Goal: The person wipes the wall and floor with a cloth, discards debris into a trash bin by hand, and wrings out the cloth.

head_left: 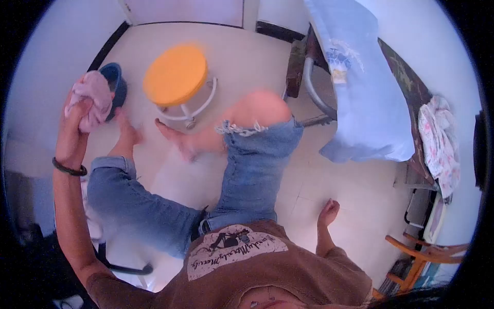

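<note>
A crumpled pink cloth [92, 100] is gripped in my left hand [78, 112], raised at the upper left. Just behind the cloth, a dark blue basin [118, 85] stands on the floor, partly hidden by it. My right hand [330, 210] hangs at the right of my body, over the floor, with its fingers curled in; nothing shows in it. A round stool with a yellow-orange seat [176, 73] and white legs stands right of the basin.
A light blue cloth [368, 103] drapes over metal-framed furniture at the upper right. Beside it hangs a floral cloth [439, 144]. A wooden rack or chair [422, 256] stands at the lower right. My bare feet are on the floor near the stool and basin.
</note>
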`<state>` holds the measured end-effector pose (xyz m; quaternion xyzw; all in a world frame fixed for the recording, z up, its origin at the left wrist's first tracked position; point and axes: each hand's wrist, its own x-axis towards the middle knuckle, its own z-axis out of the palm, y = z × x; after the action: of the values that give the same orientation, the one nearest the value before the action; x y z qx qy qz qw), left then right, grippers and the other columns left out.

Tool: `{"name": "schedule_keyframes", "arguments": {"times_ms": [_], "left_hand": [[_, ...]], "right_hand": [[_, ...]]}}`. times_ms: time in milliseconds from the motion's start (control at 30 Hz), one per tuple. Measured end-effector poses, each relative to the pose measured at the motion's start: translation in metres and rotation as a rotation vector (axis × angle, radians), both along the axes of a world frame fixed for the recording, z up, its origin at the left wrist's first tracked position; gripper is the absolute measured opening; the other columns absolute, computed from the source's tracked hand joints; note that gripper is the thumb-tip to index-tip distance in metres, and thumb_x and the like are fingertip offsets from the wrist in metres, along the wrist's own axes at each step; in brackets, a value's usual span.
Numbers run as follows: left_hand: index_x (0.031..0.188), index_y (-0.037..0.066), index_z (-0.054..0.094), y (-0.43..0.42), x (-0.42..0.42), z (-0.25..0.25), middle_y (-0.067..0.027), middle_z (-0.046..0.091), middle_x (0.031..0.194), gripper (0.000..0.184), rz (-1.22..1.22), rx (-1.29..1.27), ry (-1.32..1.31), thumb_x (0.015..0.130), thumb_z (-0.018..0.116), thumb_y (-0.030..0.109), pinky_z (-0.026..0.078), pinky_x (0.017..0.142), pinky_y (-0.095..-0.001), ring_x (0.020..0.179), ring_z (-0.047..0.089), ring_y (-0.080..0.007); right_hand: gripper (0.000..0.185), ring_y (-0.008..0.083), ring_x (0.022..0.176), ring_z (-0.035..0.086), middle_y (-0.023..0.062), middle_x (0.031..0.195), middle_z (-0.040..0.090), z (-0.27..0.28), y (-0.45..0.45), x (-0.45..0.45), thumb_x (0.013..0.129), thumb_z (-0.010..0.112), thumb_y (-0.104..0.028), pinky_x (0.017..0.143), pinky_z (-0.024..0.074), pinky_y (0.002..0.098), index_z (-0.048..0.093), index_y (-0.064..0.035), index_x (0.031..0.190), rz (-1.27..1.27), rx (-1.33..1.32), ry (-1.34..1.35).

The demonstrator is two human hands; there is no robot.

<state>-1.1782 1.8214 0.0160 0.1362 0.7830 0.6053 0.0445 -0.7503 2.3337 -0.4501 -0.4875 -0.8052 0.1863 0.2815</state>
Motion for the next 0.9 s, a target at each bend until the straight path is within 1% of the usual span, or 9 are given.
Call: {"name": "schedule_keyframes", "arguments": {"times_ms": [100,267,333,367,467,533,633,867,900], "left_hand": [[0.136,0.001,0.035,-0.014,-0.034,-0.015,-0.0115,0.048,0.129,0.062,-0.109,-0.016,0.000,0.088,0.056,0.034,0.041,0.098,-0.0332,0.114,0.053,-0.0229],[0.137,0.004,0.035,-0.038,-0.110,-0.070,-0.0103,0.045,0.133,0.065,-0.167,0.049,-0.068,0.086,0.059,0.037,0.039,0.100,-0.0352,0.122,0.045,-0.0218],[0.136,0.003,0.037,-0.044,-0.126,-0.094,-0.0117,0.048,0.129,0.062,-0.059,0.114,-0.041,0.083,0.058,0.027,0.040,0.099,-0.0345,0.116,0.050,-0.0223],[0.135,0.003,0.037,-0.046,-0.132,-0.103,-0.0123,0.049,0.127,0.061,0.000,0.147,-0.023,0.081,0.058,0.021,0.040,0.098,-0.0342,0.113,0.053,-0.0226],[0.135,0.003,0.038,-0.055,-0.139,-0.105,-0.0118,0.047,0.130,0.066,0.031,0.004,0.035,0.081,0.062,0.031,0.038,0.100,-0.0343,0.117,0.049,-0.0212],[0.135,0.003,0.038,-0.074,-0.139,-0.118,-0.0120,0.047,0.130,0.070,0.086,-0.079,0.066,0.079,0.064,0.038,0.038,0.100,-0.0344,0.119,0.047,-0.0218],[0.135,0.003,0.036,-0.097,-0.134,-0.124,-0.0133,0.047,0.130,0.081,0.124,-0.173,0.057,0.075,0.067,0.048,0.040,0.098,-0.0353,0.118,0.049,-0.0240],[0.134,0.004,0.032,-0.049,-0.142,-0.099,-0.0154,0.049,0.123,0.100,0.386,0.154,-0.362,0.063,0.073,0.062,0.043,0.094,-0.0382,0.107,0.055,-0.0266],[0.132,0.005,0.035,-0.052,-0.145,-0.100,-0.0143,0.050,0.122,0.080,0.205,0.117,-0.191,0.072,0.065,0.049,0.045,0.091,-0.0362,0.105,0.055,-0.0256]], "right_hand": [[0.021,0.0135,0.068,0.050,0.0049,0.076,0.053,0.134,-0.071,-0.079,0.093,0.053,-0.018,0.063,0.0428,0.0266,0.058,0.0025,0.091,0.300,-0.411,0.023],[0.010,0.0156,0.068,0.054,0.0098,0.076,0.058,0.306,-0.176,-0.243,0.089,0.050,-0.001,0.063,0.0434,0.0274,0.059,0.0028,0.087,0.987,-0.242,0.619],[0.009,0.0192,0.071,0.056,0.0106,0.079,0.060,0.303,-0.202,-0.322,0.087,0.051,0.000,0.066,0.0448,0.0288,0.059,0.0028,0.088,1.073,-0.164,0.670],[0.009,0.0186,0.075,0.058,0.0103,0.082,0.062,0.292,-0.217,-0.361,0.086,0.054,-0.001,0.069,0.0462,0.0291,0.061,0.0028,0.091,0.975,-0.183,0.474],[0.019,0.0139,0.077,0.060,0.0078,0.083,0.065,0.227,-0.261,-0.501,0.086,0.063,-0.017,0.070,0.0482,0.0285,0.064,-0.0017,0.097,0.914,-0.781,0.431],[0.027,0.0172,0.065,0.061,0.0090,0.072,0.065,0.210,-0.285,-0.540,0.085,0.064,-0.031,0.063,0.0490,0.0307,0.067,-0.0038,0.087,1.069,-0.667,-0.102],[0.037,0.0203,0.055,0.059,0.0093,0.062,0.063,0.220,-0.306,-0.549,0.083,0.065,-0.041,0.057,0.0480,0.0331,0.068,-0.0051,0.076,1.028,-0.575,-0.461],[0.035,0.0182,0.062,0.061,0.0072,0.068,0.066,0.148,-0.360,-0.542,0.085,0.063,-0.038,0.061,0.0480,0.0331,0.068,-0.0043,0.077,1.587,-1.050,-0.296],[0.033,0.0171,0.065,0.061,0.0072,0.071,0.066,0.152,-0.368,-0.552,0.085,0.063,-0.036,0.063,0.0483,0.0323,0.068,-0.0041,0.079,1.588,-0.991,-0.165]]}}
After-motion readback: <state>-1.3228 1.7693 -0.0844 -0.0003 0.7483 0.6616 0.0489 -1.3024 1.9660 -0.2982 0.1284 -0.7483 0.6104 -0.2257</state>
